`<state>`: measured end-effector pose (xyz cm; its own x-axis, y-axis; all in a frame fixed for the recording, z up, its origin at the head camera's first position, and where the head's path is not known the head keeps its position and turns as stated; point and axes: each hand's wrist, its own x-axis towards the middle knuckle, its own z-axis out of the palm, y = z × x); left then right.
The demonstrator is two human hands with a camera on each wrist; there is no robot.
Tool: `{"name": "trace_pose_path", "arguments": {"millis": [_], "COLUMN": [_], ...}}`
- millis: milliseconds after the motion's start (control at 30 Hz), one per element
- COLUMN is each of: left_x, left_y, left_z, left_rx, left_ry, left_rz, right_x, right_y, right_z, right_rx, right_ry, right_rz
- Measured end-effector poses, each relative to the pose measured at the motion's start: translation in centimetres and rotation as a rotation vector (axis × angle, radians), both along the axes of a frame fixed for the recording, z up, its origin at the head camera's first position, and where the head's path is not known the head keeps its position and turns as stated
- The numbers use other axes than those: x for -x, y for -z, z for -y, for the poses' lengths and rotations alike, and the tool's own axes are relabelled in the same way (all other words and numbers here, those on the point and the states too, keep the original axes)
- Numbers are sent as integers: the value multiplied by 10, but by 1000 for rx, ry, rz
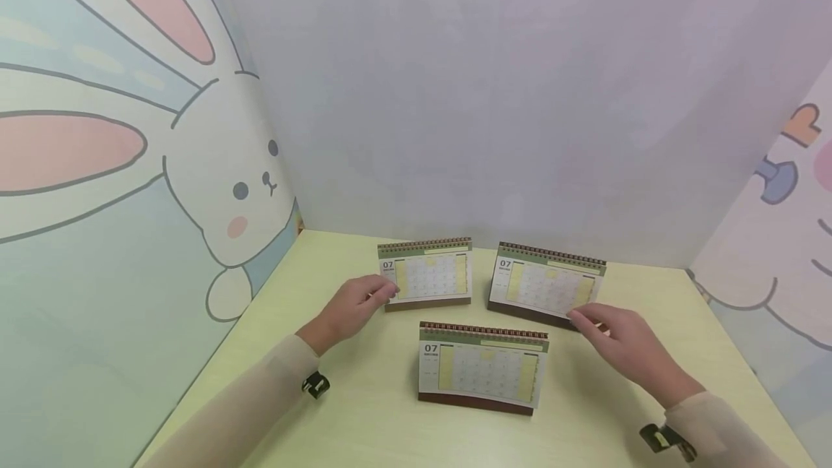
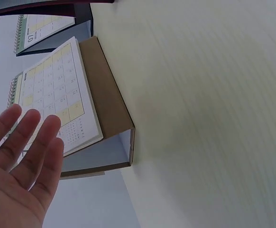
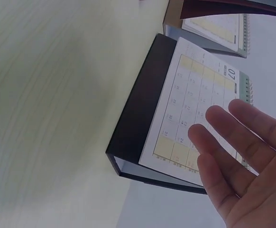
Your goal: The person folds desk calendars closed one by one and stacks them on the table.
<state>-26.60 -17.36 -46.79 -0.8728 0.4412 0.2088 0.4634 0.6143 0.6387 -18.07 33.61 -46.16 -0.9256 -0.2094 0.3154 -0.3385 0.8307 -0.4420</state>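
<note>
Three desk calendars with spiral tops, each showing month 07, stand on the table. At the back left is the brown-based calendar (image 1: 432,276); my left hand (image 1: 356,303) is at its left side, with fingers nearly straight in the left wrist view. The black-based calendar (image 1: 549,284) stands at the back right, turned slightly. My right hand (image 1: 620,341) is by its lower right corner, fingers extended and holding nothing in the right wrist view. In front, between the hands, stands the dark red-based calendar (image 1: 481,370), with neither hand on it.
The pale yellow table (image 1: 364,410) meets a plain light back wall (image 1: 494,107). A side panel with a cartoon rabbit (image 1: 221,179) rises at the left, and another printed panel (image 1: 780,237) at the right. Dark straps are on both sleeves.
</note>
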Motion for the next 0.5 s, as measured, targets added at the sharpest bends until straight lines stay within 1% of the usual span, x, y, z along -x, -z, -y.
{"name": "trace_pose_path", "arguments": {"millis": [267, 500], "left_x": [-5, -12], "left_y": [0, 5], "left_z": [-6, -11], "left_rx": [-73, -116], "left_ry": [52, 68], "left_rz": [66, 148], "right_x": [-5, -6], "right_y": [-1, -2], "right_z": [9, 17], "right_rx": [4, 44], "right_ry": [-28, -51], "right_rz": [7, 11]}}
